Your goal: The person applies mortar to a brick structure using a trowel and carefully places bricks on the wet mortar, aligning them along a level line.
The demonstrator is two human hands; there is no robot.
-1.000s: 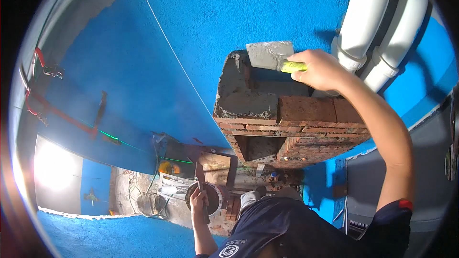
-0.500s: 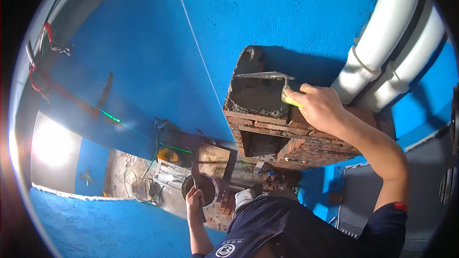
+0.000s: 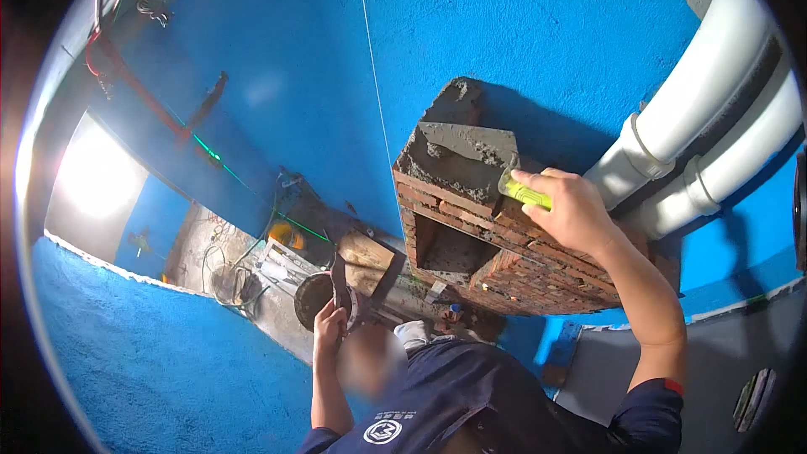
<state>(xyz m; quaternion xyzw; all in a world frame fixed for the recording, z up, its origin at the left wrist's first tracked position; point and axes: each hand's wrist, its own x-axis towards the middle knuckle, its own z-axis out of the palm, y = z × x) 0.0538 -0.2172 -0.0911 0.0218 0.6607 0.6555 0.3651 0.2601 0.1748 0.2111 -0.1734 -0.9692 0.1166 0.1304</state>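
Note:
My right hand point(image 3: 576, 210) is closed round the yellow-green handle of a trowel point(image 3: 528, 192). The trowel's flat grey blade lies tilted over the end of a brick wall point(image 3: 538, 273), at the wet mortar point(image 3: 466, 170) on its top course. Lower left, my left hand point(image 3: 330, 325) is wrapped round a narrow, dark, flat piece point(image 3: 340, 282) that points upward; its kind is unclear. Beyond that hand stands a round bucket point(image 3: 311, 303), partly covered by it. The blade's underside is hidden.
Two thick white pipes point(image 3: 689, 92) rise right of the brickwork. A taut white string point(image 3: 370, 42) runs down to its left corner along the blue wall point(image 3: 277, 59). On the floor are a board point(image 3: 363, 259), cables and a yellow object point(image 3: 286, 235). An opening gapes in the brickwork's side.
The trowel has turned from nearly edge-on to showing its flat blade, and my right hand has come slightly lower. My left hand still grips the dark piece. The view has shifted and tilted.

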